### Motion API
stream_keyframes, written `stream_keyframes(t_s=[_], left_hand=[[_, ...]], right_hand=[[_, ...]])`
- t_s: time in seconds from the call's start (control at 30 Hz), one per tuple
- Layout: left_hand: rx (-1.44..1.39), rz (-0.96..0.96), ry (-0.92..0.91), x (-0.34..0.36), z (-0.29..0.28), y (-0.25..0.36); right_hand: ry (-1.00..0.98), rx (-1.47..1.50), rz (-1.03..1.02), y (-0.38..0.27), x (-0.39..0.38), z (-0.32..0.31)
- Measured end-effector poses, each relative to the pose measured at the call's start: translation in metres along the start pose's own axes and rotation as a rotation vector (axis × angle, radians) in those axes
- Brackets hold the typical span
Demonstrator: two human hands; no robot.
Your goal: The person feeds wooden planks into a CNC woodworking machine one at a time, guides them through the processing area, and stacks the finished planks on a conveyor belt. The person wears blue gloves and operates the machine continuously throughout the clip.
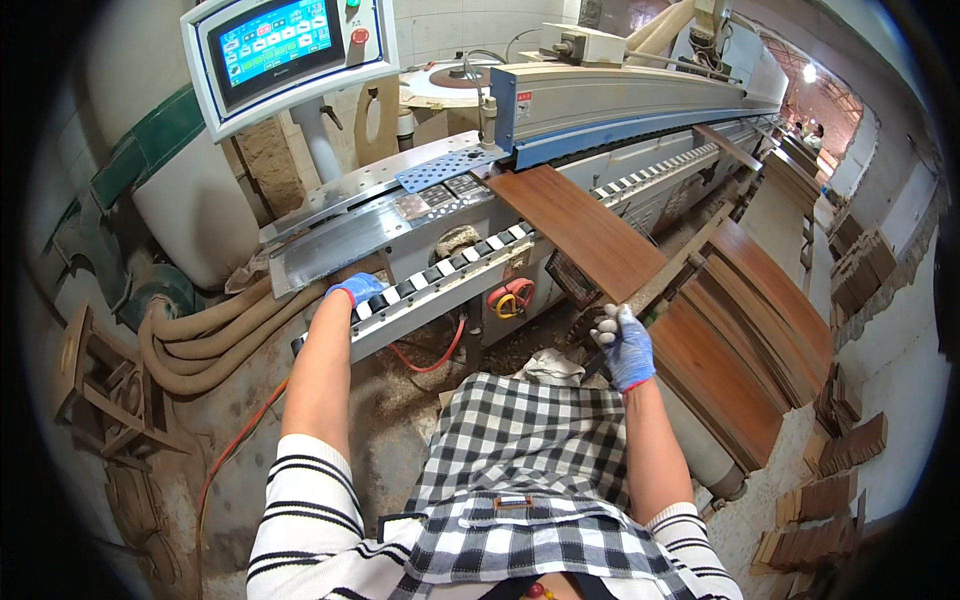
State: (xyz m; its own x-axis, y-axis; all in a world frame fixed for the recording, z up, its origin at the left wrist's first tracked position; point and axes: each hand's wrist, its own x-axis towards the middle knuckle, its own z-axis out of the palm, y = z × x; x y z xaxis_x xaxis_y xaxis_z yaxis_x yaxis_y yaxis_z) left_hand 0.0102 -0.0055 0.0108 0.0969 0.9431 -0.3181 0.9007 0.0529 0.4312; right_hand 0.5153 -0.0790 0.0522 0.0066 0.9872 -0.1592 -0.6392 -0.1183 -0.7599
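My left hand [358, 289], in a blue glove, rests at the near left part of a rail [440, 283] set with black and white rollers. Its fingers are too foreshortened to show whether they grip the rail. A reddish-brown wooden board [580, 232] lies slantwise across the rollers, its far end at the blue-edged beam of the machine [630, 105]. Just below the board's near corner is my right hand [624, 348], in a blue glove with grey fingertips. Its fingers are curled closed, and anything inside them is hidden.
A control screen [275, 48] stands at the upper left, above ribbed hoses [215, 345]. At my right, brown boards [730, 350] lie stacked; more wood pieces [815, 530] line the wall. A red hose [430, 365] hangs under the rail. A wooden stool [100, 400] stands far left.
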Motion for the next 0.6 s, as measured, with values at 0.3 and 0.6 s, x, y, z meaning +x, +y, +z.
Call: stream_keyframes(t_s=[0.3,0.6], left_hand=[[0.103,0.028,0.035,0.001,0.0,0.003],[-0.112,0.052,0.097,0.009,0.01,-0.023]], right_hand=[[0.789,-0.554,-0.604,-0.044,-0.093,-0.251],[1.308,-0.492,-0.456,-0.108,-0.184,-0.361]])
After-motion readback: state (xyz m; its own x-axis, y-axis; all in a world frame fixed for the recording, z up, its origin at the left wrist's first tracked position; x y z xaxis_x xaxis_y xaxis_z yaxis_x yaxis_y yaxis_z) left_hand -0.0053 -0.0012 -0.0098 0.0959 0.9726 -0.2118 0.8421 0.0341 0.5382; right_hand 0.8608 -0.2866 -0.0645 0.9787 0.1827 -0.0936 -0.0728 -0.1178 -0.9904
